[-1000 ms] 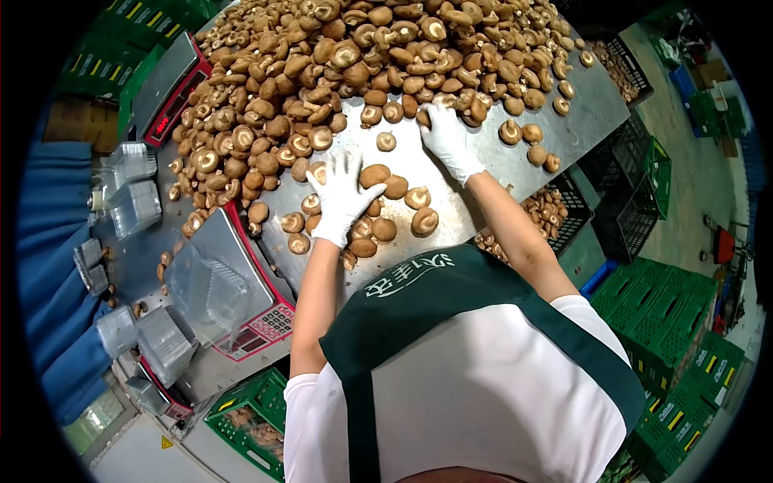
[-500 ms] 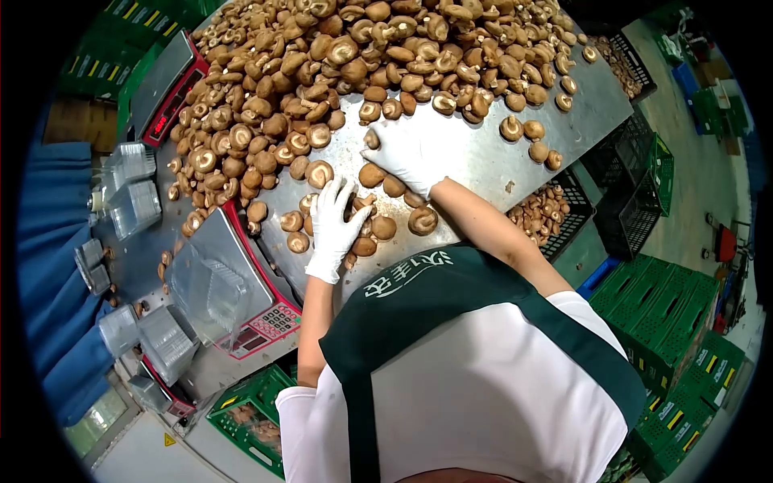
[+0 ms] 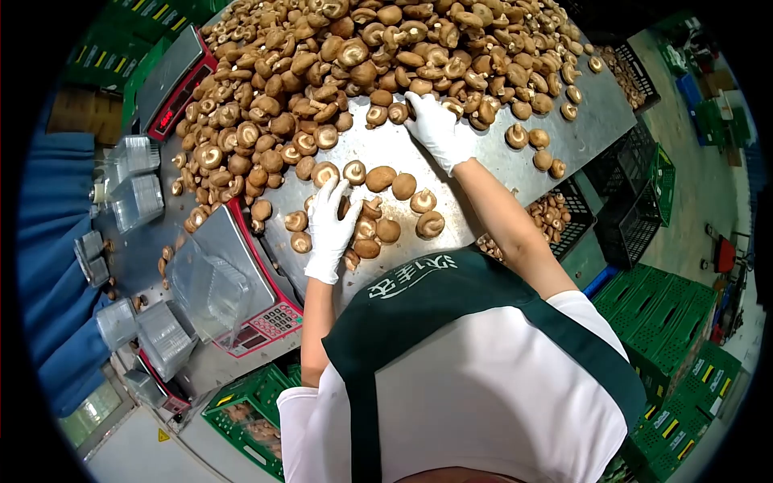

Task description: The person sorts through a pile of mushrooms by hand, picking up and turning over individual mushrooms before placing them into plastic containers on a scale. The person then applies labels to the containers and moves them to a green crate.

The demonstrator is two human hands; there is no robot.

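White-gloved left hand (image 3: 328, 229): on the near side of the mushroom pile (image 3: 378, 56), palm down over loose mushrooms (image 3: 431, 224); grip apart, thumb spread from the fingers; fingertips at a pale-gilled cap.
White-gloved right hand (image 3: 437, 135): at the near edge of the mushroom pile, beside two small mushrooms; grip apart, index finger and thumb separated; contact with a mushroom cannot be determined.
Loose mushrooms: on the near side of the mushroom pile, in a loose group around and to the right of the left hand; some cap up, some gills up.
Metal table (image 3: 483, 205): beneath the mushroom pile, its bare surface showing on the near side.
Red-trimmed scale (image 3: 278, 320): near and left of the mushroom pile; keypad facing the person; clear trays (image 3: 211, 294) on its pan.
Second scale (image 3: 167, 88): directly left of the mushroom pile, red digits lit, too small to read.
Tray stacks (image 3: 135, 193): farther left of the mushroom pile, transparent.
Black crate (image 3: 573, 217): near and right of the mushroom pile, beside the table edge, containing mushrooms.
Green crates (image 3: 644, 318): stacked farther out, near and right of the mushroom pile.
Dark green apron (image 3: 403, 302): worn over a white shirt, pale lettering across the front.
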